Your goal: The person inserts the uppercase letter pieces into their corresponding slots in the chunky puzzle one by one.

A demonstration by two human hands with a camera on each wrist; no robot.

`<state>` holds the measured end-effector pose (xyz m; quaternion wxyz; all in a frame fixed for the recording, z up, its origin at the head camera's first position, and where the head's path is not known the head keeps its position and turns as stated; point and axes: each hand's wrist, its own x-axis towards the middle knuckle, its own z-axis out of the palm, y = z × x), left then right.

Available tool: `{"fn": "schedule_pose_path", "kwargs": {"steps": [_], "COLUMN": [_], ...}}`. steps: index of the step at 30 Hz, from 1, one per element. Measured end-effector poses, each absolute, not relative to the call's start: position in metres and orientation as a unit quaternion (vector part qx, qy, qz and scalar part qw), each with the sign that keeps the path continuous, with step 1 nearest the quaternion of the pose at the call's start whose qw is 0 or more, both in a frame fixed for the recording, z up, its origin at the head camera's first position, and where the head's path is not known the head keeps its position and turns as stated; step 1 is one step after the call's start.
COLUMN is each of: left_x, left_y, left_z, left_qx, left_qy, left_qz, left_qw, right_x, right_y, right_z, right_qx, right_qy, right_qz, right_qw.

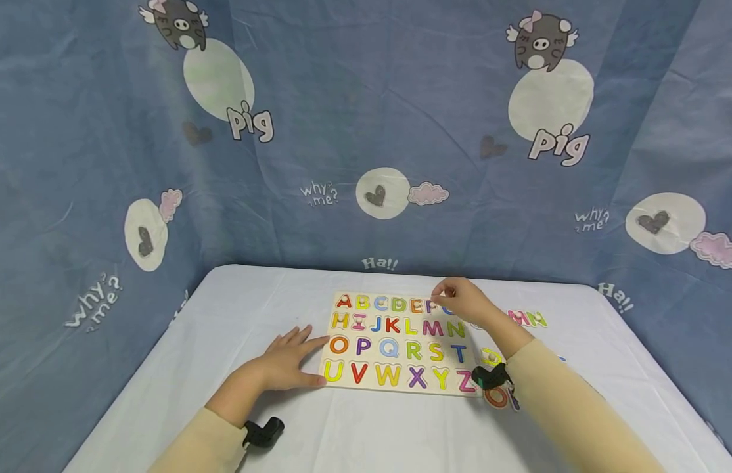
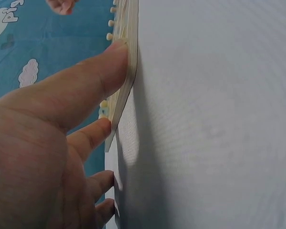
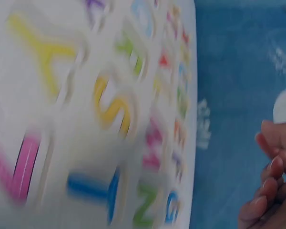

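Note:
A wooden alphabet puzzle board [image 1: 401, 387] lies on the white table. My left hand [image 1: 286, 364] touches its left edge with spread fingers; in the left wrist view the thumb [image 2: 93, 76] presses the board's edge. Several letters in the top row carry small knobs, among them a red A [image 1: 343, 301]. My right hand [image 1: 463, 303] is raised over the right end of the top row, next to a purple F [image 1: 429, 307]. Its fingers [image 3: 260, 207] are loosely bent, and no piece shows between them. The hand partly covers the blue G [image 1: 447, 311].
To the board's right lie loose letters: a pink M [image 1: 518, 318], a green N [image 1: 537, 319], a yellow piece [image 1: 491, 357] and an orange-red O [image 1: 496, 398]. My right forearm hides part of that area. A blue printed curtain [image 1: 378, 243] hangs behind the table.

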<state>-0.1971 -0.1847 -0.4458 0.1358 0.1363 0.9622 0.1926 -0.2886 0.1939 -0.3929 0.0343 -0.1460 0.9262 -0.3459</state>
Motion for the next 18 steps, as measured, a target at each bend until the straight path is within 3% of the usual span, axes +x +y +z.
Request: {"fn": "schedule_pose_path", "kwargs": {"steps": [9,18], "left_x": [-0.198,-0.199], "left_y": [-0.185,-0.186], "left_z": [-0.447,-0.449], "left_qx": [0.142,0.141], "left_qy": [0.961,0.961], "left_qz": [0.193,0.194], "left_qw": [0.136,0.135], "right_x": [-0.296,-0.311], "right_y": [0.246,0.267], "right_z": [-0.405,-0.418], "right_qx": [-0.108,-0.044], "right_qy": [0.928,0.94], "right_qz": [-0.357,-0.337], "right_qw": [0.021,0.026]}}
